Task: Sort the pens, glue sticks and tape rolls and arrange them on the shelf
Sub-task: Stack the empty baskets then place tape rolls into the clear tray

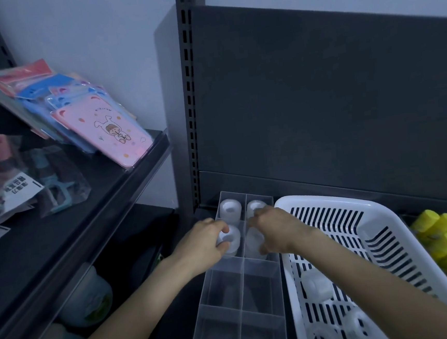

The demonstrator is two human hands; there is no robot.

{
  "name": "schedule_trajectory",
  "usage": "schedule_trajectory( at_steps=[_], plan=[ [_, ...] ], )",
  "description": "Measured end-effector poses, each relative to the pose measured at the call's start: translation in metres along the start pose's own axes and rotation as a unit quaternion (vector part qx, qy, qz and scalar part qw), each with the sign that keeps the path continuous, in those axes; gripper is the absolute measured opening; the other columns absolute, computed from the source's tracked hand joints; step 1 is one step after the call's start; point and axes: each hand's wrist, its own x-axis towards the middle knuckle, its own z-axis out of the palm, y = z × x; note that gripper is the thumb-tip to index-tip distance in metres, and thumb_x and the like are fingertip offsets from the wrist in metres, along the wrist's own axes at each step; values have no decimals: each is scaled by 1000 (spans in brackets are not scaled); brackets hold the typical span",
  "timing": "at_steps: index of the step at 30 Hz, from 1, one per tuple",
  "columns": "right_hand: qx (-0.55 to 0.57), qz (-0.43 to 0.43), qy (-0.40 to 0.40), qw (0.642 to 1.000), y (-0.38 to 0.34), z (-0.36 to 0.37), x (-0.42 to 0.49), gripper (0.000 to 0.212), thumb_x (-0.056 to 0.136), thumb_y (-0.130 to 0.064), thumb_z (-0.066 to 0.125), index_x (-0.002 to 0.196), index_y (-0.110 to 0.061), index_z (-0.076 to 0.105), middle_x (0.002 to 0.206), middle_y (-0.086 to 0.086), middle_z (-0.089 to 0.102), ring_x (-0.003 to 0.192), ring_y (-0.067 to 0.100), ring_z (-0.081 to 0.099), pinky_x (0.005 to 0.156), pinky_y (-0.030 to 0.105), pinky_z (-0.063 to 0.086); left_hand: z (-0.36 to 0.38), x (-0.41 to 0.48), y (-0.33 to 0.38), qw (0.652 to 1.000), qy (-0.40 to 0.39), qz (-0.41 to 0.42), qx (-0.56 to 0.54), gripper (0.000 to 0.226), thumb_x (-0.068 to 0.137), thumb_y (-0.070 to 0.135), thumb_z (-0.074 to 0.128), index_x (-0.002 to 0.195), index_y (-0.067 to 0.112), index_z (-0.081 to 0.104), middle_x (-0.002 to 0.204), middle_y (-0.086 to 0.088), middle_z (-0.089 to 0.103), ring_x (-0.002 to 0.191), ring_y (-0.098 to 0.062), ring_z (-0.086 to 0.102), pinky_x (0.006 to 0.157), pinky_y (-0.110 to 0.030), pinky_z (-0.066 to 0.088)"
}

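Left hand [204,241]: fingers curled round a white tape roll [230,240], seated in the left column of the clear plastic divider box [221,285]. Right hand [273,229]: fingers pinch a second tape roll [254,241] in the neighbouring cell. I judge both light, stiff, slick; best gripped across the outer rim. Spare rolls [315,285] lie in the white slotted basket [314,198].

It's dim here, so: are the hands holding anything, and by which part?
Left hand pinches a white tape roll by its outer rim. Right hand curls over a second roll from above; exact grip hidden.
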Motion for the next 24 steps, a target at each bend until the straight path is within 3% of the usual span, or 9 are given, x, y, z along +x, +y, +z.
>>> schedule_trajectory(
  at_steps=[7,13,16,20,24],
  plan=[
    [-55,-3,1,998,-5,9,5,39,79,-23,65,114,-8,56,118,11,53,111,26,49,92,33,39,0,-3,2,1000,-5,-2,6,33,92,29,54,123,18,52,124,-1,51,113,-16,51,95,-33,46],
    [128,25,81,988,17,0,-21,50,82,-27,64,128,-12,52,130,7,48,111,25,53,96,29,42,-1,-1,13,999,20,21,14,31,92,25,52,122,15,54,123,-1,53,113,-17,50,94,-32,45],
    [154,61,130,978,40,-5,-59,43,85,-27,62,125,-13,55,123,6,56,108,21,56,93,25,40,1,3,39,997,33,73,11,26,92,24,51,114,13,59,117,-1,58,109,-18,53,90,-34,46],
    [185,134,83,970,66,14,-122,38,86,-30,62,120,-13,59,109,3,64,98,17,60,83,24,47,17,6,85,990,-23,139,17,32,92,27,52,122,16,56,125,3,56,112,-15,52,94,-31,45],
    [213,186,7,959,79,41,-173,46,87,-34,60,129,-17,52,116,0,63,102,12,59,78,14,40,43,10,125,960,-124,218,123,38,90,32,53,125,17,52,122,-2,56,110,-20,55,89,-39,49]
  ],
)
